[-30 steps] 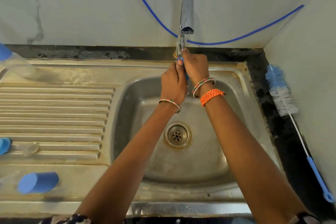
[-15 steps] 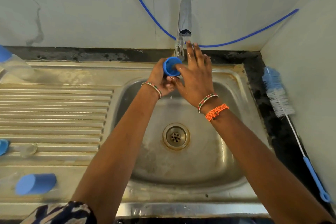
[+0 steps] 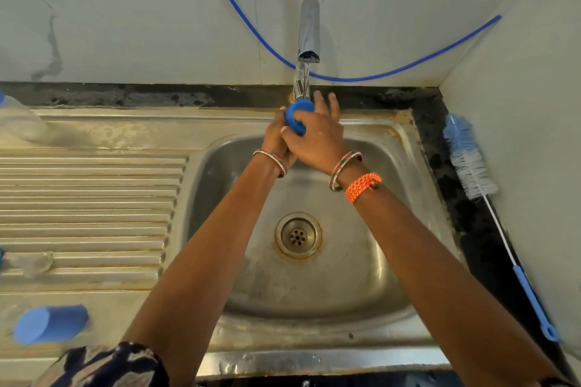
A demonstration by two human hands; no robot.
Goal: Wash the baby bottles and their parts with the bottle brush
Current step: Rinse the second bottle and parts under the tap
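Currently a blue cap (image 3: 295, 120) is gripped by the left hand (image 3: 276, 138) and rubbed by the right hand (image 3: 317, 138) under the tap (image 3: 308, 28). Unused, the brush (image 3: 471, 163) lies at 3 o'clock, handle toward 5, nearer the right hand.

A blue ring (image 3: 296, 119) is seen under the chrome tap (image 3: 308, 31), and a blue cap (image 3: 50, 323) on the steel-grey, yellow-stained sink (image 3: 94, 192). The brush (image 3: 471, 163) is bristled in blue and white, with a white stem and blue handle. An orange braided band (image 3: 363, 186), red-green beaded bangles (image 3: 344, 168) and a dark patterned sleeve (image 3: 103, 366) are worn.
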